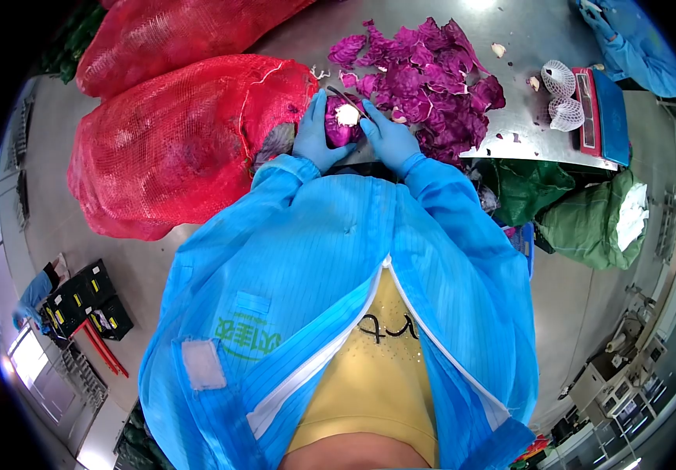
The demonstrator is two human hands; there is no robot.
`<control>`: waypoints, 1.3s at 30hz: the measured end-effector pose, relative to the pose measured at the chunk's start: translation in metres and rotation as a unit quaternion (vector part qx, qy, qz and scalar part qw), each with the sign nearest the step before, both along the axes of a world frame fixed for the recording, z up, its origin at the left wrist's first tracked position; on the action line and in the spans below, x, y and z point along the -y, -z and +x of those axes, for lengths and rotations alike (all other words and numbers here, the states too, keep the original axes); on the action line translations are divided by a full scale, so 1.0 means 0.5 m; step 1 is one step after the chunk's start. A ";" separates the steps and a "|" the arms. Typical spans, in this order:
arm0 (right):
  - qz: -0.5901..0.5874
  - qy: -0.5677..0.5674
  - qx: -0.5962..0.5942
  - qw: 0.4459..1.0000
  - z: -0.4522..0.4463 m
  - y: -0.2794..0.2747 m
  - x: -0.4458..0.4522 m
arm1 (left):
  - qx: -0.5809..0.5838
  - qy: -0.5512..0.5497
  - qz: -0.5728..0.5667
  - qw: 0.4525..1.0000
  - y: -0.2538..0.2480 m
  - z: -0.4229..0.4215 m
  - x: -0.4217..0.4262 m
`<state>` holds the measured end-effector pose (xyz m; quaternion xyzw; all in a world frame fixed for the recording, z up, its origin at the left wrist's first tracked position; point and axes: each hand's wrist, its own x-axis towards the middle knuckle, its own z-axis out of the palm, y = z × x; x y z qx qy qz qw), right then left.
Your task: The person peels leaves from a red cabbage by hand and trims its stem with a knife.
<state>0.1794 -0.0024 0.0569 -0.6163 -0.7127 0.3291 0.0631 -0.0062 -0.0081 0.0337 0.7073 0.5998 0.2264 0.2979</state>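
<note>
A red cabbage (340, 134) with a pale cut stem end facing up sits at the near edge of the metal table. My left hand (316, 141), in a blue glove, is wrapped round the cabbage's left side. My right hand (389, 139), gloved too, is closed on a thin knife (343, 97), whose dark blade points up and left over the cabbage. Its handle is mostly hidden by the fingers. Just right of my hands lies a large heap of loose purple cabbage leaves (440, 86).
Full red mesh sacks (165, 149) stand to my left. On the right are white foam nets (561, 82), a red and blue device (600, 117) and green sacks (592, 223). A co-worker's blue sleeve (643, 55) shows at the table's far right.
</note>
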 end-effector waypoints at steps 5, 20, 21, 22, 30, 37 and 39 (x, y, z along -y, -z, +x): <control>-0.006 0.001 -0.003 1.000 0.000 0.002 -0.004 | -0.015 0.006 -0.003 1.000 -0.007 0.002 -0.003; -0.036 0.004 0.031 0.999 0.003 -0.027 -0.014 | -0.041 0.019 0.021 0.999 -0.003 0.004 -0.007; -0.034 0.006 0.032 0.999 0.005 -0.016 -0.011 | -0.048 0.015 0.020 0.999 -0.004 0.008 -0.010; 0.008 0.010 0.011 1.000 0.003 0.003 -0.009 | -0.046 0.015 0.022 0.999 -0.006 0.010 -0.013; -0.007 0.020 -0.010 1.000 0.005 0.010 -0.017 | -0.047 0.021 0.014 0.999 -0.015 0.007 -0.014; -0.002 0.010 0.053 0.999 -0.002 -0.027 -0.012 | -0.049 0.021 0.009 0.999 -0.015 0.007 -0.012; 0.000 0.017 0.020 1.000 0.003 -0.009 -0.015 | -0.039 0.022 0.016 0.999 -0.010 0.006 -0.012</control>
